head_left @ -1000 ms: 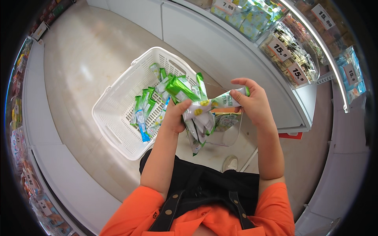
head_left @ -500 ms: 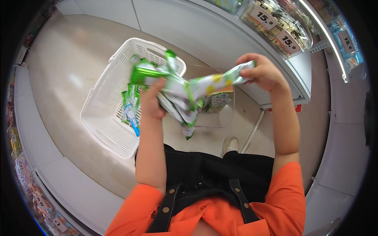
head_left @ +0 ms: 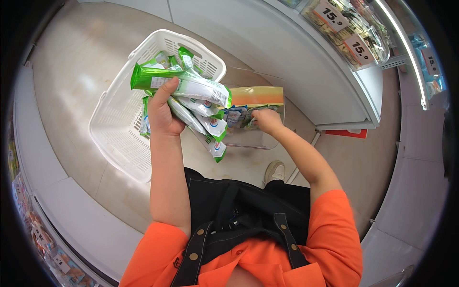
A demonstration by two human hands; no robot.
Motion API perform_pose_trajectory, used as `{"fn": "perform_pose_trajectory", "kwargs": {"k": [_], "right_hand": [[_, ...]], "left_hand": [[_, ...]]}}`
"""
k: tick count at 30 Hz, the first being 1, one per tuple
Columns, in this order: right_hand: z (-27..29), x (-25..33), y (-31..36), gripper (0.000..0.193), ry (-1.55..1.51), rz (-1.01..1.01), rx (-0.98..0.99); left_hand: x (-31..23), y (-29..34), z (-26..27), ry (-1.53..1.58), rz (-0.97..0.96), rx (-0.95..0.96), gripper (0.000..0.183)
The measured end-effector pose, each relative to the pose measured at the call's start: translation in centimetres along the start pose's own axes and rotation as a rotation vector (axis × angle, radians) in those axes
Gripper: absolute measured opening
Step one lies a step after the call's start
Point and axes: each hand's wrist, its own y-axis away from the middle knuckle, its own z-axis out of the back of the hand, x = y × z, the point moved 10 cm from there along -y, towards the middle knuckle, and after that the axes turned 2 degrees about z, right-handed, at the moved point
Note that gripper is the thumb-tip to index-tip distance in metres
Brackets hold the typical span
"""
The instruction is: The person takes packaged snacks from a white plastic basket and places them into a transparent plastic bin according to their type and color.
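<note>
My left hand point(head_left: 165, 110) is wrapped round a bunch of slim green-and-white packets point(head_left: 201, 91), fanned out toward the right with their ends uneven. It holds them above a white slatted plastic basket point(head_left: 117, 155), in which more green packets point(head_left: 145, 117) lie partly hidden. To the right, my right hand point(head_left: 267, 120) reaches down into a clear plastic bin point(head_left: 253, 145). Its fingers are curled closed on a small greenish packet point(head_left: 251, 119) there. Beside it stand blue-and-white packets point(head_left: 234, 117), with a yellow-orange panel point(head_left: 258, 95) behind them.
Ahead rises a white cabinet base point(head_left: 248, 52), with a shelf of bagged goods and price tags point(head_left: 344, 36) at the upper right. Another low white shelf front point(head_left: 91, 225) curves along the left. My shoe point(head_left: 275, 172) is on the floor close to the clear bin.
My right hand has let go of the white, yellow-dotted packet and moved down and left into the clear bin. My left hand, still holding the bunch, has shifted slightly left.
</note>
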Motion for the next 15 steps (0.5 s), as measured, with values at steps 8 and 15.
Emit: {"fn": "perform_pose_trajectory", "kwargs": {"k": [8,15], "right_hand": [[4.3,5.4,3.2,0.012,0.33,0.302,-0.687],[-9.0,3.8,2.6,0.019,0.105,0.39,0.238]], "left_hand": [[-1.2,0.6,0.8,-0.011,-0.014,0.008,0.035],[-0.4,0.7,0.4,-0.006,0.006,-0.017,0.038]]}}
